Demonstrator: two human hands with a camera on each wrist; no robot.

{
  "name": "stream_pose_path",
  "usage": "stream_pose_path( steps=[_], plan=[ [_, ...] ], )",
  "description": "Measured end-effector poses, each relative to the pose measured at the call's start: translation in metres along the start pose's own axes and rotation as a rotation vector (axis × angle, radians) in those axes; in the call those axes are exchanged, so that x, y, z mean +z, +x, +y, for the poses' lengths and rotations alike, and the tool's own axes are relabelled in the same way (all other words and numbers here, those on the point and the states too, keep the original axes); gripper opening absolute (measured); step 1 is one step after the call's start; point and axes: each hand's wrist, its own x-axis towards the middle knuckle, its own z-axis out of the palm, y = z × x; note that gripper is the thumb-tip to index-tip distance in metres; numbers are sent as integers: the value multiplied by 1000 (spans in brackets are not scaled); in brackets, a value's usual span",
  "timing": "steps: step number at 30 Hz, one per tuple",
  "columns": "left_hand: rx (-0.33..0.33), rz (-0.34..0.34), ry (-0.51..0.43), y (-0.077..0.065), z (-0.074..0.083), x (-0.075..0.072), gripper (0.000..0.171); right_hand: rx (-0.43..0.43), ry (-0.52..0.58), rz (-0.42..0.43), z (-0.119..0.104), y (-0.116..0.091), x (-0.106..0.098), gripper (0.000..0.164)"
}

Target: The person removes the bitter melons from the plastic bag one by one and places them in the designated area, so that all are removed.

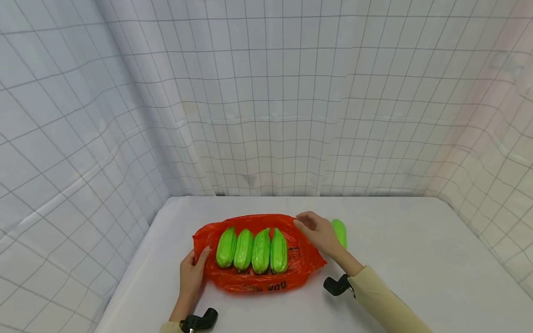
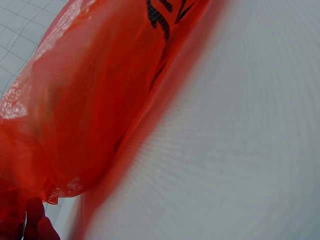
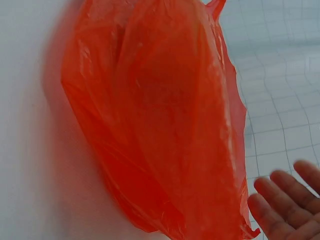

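Note:
A red plastic bag [image 1: 306,261] with dark lettering lies spread wide on the white table. Several glossy bright green, ribbed, long vegetables [image 1: 261,252] lie side by side in it, their stem ends pointing away. At the bag's left edge my left hand [image 1: 191,277] pinches the plastic, thumb on the inner side and fingers outside. My right hand [image 1: 322,236] is by the bag's far right edge; in the right wrist view its fingers [image 3: 285,200] are loosely extended beside the plastic and grip nothing. Another green vegetable [image 1: 339,232] lies beyond the right hand, partly hidden by it.
The table [image 1: 416,259] has a white cover. White curtains with a dark grid [image 1: 266,115] hang along its back and both sides. A black wrist device [image 1: 200,320] sits on the left wrist and another [image 1: 337,285] on the right.

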Motion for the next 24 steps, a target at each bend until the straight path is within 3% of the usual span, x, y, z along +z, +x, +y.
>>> stream_pose_path(
  steps=[4, 10, 24],
  plan=[
    [-25, 3, -4, 8, -16, -1, 34, 17, -6, -78, -1, 3, 2, 31],
    [-34, 2, 0, 9, -16, -1, 34, 72, -41, -191, -3, 6, 4, 49],
    [11, 22, 8, 10, -24, 0, 37, 157, -110, -294, -5, 9, 15, 62]
  ],
)
